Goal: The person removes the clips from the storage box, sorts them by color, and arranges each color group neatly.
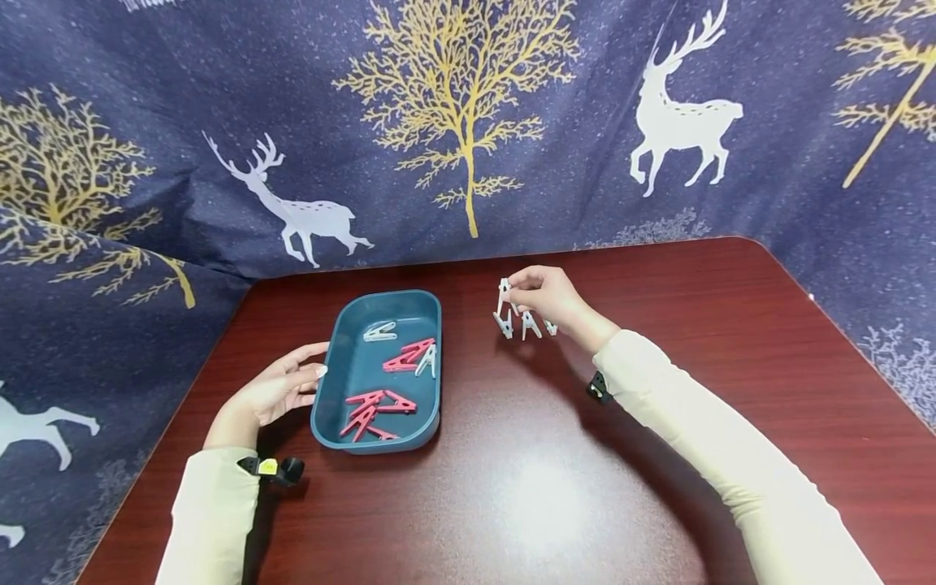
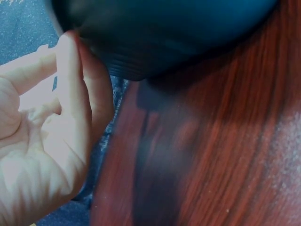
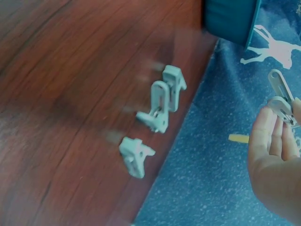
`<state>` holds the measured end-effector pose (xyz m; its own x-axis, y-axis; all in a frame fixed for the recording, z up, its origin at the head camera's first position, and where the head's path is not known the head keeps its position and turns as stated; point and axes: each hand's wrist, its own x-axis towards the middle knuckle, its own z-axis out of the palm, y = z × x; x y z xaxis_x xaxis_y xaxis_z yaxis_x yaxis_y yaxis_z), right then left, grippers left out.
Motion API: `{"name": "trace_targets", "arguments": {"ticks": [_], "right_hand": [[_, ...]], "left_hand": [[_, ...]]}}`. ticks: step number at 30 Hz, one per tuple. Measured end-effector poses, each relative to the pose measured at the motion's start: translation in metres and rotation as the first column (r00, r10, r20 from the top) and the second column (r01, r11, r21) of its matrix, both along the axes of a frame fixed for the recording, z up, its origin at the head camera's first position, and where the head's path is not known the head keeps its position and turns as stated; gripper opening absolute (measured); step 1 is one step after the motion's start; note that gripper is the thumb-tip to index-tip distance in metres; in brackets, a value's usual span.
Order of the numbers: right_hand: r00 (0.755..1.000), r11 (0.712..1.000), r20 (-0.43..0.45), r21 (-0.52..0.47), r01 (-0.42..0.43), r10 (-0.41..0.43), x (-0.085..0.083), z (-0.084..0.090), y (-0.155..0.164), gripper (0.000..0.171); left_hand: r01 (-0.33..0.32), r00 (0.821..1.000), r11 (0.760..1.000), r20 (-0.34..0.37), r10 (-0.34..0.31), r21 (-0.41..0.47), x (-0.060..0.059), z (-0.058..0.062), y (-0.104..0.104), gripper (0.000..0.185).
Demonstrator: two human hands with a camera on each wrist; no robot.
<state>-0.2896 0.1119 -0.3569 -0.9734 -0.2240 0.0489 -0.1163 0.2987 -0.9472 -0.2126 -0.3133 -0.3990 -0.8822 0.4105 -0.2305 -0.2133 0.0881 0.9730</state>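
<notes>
In the head view my right hand (image 1: pixel 548 296) pinches a white clothespin (image 1: pixel 503 294) between thumb and fingertips, above the table. The right wrist view shows this same held clothespin (image 3: pixel 281 96) at its right edge. Just below that hand, three more white clothespins (image 1: pixel 530 325) lie close together on the table. My left hand (image 1: pixel 281 386) touches the outer left side of a teal plastic bin (image 1: pixel 349 366), its fingers fairly straight. Inside the bin lie several red clothespins (image 1: pixel 398 401) and two white clothespins (image 1: pixel 380 331). Left fingertips (image 2: pixel 70 42) meet the bin wall in the left wrist view.
The dark red wooden table (image 1: pixel 497 504) has a rounded far right corner. Behind it hangs a blue cloth (image 1: pixel 409 203) printed with deer and golden trees. The bin stands left of the loose clothespins.
</notes>
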Motion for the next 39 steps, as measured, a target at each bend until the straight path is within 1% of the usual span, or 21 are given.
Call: {"name": "trace_targets", "arguments": {"ticks": [10,14,23,31,34,39], "right_hand": [[0.999,0.998,0.032,0.066,0.018,-0.020,-0.002,-0.010,0.017,0.029],[0.999,0.996,0.025,0.085,0.021,-0.023,-0.003,-0.015,0.024,0.030],[0.999,0.999,0.044,0.028,0.018,-0.019,-0.005,-0.027,0.040,0.031],[0.996,1.000,0.079,-0.001,0.027,-0.027,-0.006,-0.033,0.055,0.031],[0.996,1.000,0.084,-0.001,0.031,-0.031,-0.008,-0.034,0.060,0.031],[0.994,0.999,0.097,0.001,0.043,-0.043,-0.010,-0.038,0.069,0.033]], "left_hand": [[-0.014,1.000,1.000,0.014,0.014,0.003,0.000,0.000,-0.001,0.037],[-0.012,1.000,1.000,0.013,0.011,0.010,0.000,-0.001,-0.001,0.037],[-0.006,1.000,1.000,0.012,0.006,0.026,0.001,0.000,0.000,0.037],[0.002,1.000,0.999,0.015,-0.002,0.046,0.001,0.001,0.000,0.036],[-0.006,1.000,0.999,0.016,0.006,0.034,0.001,0.001,-0.001,0.036],[-0.016,1.000,1.000,0.025,0.016,-0.011,0.000,-0.001,-0.001,0.038]]}}
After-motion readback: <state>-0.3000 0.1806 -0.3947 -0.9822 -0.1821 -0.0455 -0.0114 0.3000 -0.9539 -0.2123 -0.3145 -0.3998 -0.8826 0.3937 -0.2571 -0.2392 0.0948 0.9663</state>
